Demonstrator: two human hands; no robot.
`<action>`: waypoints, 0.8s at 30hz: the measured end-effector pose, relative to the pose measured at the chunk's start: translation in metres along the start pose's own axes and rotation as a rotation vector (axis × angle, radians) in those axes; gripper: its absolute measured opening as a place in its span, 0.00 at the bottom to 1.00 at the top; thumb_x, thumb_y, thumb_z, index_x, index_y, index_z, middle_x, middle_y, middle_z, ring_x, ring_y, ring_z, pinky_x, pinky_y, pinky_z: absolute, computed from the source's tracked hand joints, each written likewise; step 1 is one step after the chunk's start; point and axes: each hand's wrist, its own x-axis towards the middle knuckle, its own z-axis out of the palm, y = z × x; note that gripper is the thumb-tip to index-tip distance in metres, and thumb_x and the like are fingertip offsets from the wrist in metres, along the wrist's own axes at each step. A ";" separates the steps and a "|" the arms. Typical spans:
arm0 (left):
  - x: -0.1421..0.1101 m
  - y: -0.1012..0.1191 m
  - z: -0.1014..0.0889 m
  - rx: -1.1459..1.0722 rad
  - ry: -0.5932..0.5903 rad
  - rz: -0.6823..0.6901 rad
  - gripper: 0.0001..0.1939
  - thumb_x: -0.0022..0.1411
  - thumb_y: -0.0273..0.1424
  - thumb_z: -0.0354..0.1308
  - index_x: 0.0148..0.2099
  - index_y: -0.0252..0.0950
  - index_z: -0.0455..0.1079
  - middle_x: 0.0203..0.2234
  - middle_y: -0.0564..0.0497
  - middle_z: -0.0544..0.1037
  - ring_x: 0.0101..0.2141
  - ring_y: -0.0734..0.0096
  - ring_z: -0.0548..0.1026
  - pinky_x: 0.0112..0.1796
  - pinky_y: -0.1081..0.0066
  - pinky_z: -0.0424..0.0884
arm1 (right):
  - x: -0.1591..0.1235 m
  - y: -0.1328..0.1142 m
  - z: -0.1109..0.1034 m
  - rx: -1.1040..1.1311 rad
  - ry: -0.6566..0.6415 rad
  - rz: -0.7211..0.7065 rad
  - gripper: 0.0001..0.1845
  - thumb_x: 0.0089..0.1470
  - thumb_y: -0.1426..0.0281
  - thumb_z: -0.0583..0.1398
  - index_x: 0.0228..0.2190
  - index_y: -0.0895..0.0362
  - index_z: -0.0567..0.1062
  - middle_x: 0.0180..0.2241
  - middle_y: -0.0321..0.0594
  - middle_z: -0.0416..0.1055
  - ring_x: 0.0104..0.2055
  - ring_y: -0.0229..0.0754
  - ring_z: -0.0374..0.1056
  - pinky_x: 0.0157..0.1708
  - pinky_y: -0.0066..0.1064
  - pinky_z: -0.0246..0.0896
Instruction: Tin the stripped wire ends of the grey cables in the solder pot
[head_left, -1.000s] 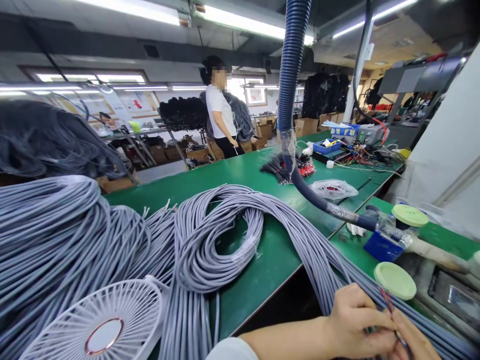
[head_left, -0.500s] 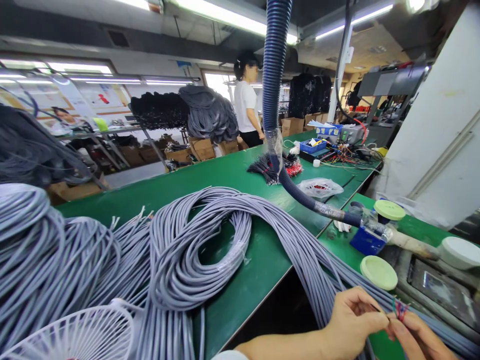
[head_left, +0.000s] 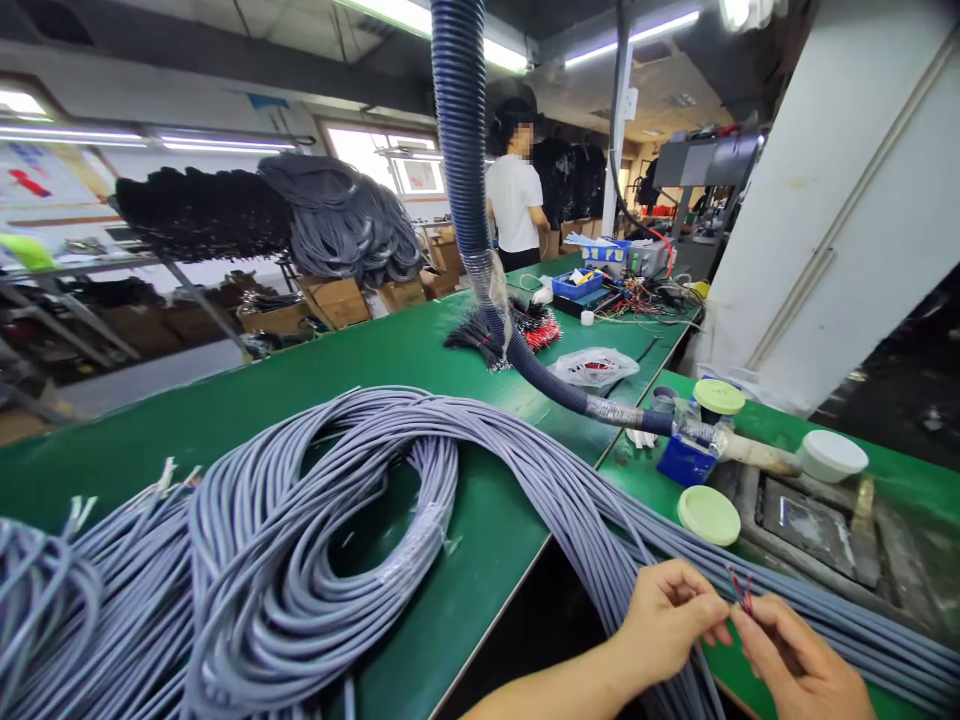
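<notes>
Thin red and dark wires (head_left: pixel 741 590) stick up from the pinched thumb and finger of my right hand (head_left: pixel 806 655). Close beside it, my left hand (head_left: pixel 667 615) is closed in a pinch, its fingertips almost meeting the right ones. What lies between the left fingertips is too small to make out. Long grey cables (head_left: pixel 600 510) run behind and beneath both hands toward the right edge. They lead back to a large grey cable coil (head_left: pixel 315 540) on the green table (head_left: pixel 517 560), partly wrapped in clear film.
A ribbed dark hose (head_left: pixel 461 130) hangs down over the table and ends by a blue box (head_left: pixel 686 458). Near my hands are a light green lid (head_left: pixel 709 515), a white tub (head_left: pixel 832 455) and a dark metal plate (head_left: pixel 814 530). A person in white (head_left: pixel 516 200) stands across the table.
The view has swung right, so things sit farther left. My hands stay together; fewer coloured wires show, and the thin dark strand at my left fingertips is no longer visible. The person has turned away.
</notes>
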 end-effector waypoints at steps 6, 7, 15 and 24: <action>-0.001 0.003 -0.007 0.089 0.063 -0.083 0.22 0.40 0.44 0.70 0.22 0.30 0.68 0.11 0.54 0.71 0.12 0.81 0.65 0.16 0.79 0.60 | 0.002 -0.016 -0.005 0.017 -0.091 -0.044 0.12 0.51 0.59 0.61 0.26 0.54 0.76 0.26 0.37 0.74 0.29 0.39 0.71 0.32 0.22 0.67; -0.002 0.005 -0.009 0.108 0.059 -0.092 0.21 0.40 0.43 0.70 0.22 0.30 0.68 0.10 0.54 0.71 0.12 0.81 0.65 0.16 0.79 0.60 | 0.003 -0.019 -0.007 0.007 -0.103 -0.047 0.11 0.51 0.59 0.61 0.26 0.54 0.76 0.27 0.37 0.74 0.30 0.39 0.71 0.33 0.23 0.67; 0.001 0.028 -0.035 0.404 0.279 0.143 0.16 0.53 0.39 0.63 0.22 0.33 0.67 0.11 0.57 0.69 0.14 0.80 0.64 0.20 0.78 0.61 | 0.046 -0.023 -0.044 0.005 -0.146 0.236 0.16 0.54 0.58 0.57 0.23 0.57 0.70 0.16 0.31 0.61 0.20 0.34 0.57 0.21 0.25 0.54; 0.002 0.004 -0.039 1.052 -0.012 0.753 0.09 0.60 0.30 0.60 0.27 0.35 0.71 0.18 0.54 0.74 0.22 0.76 0.68 0.27 0.73 0.62 | 0.122 0.022 -0.027 -0.281 -0.282 0.244 0.18 0.50 0.58 0.56 0.18 0.58 0.69 0.15 0.34 0.64 0.19 0.34 0.57 0.21 0.26 0.48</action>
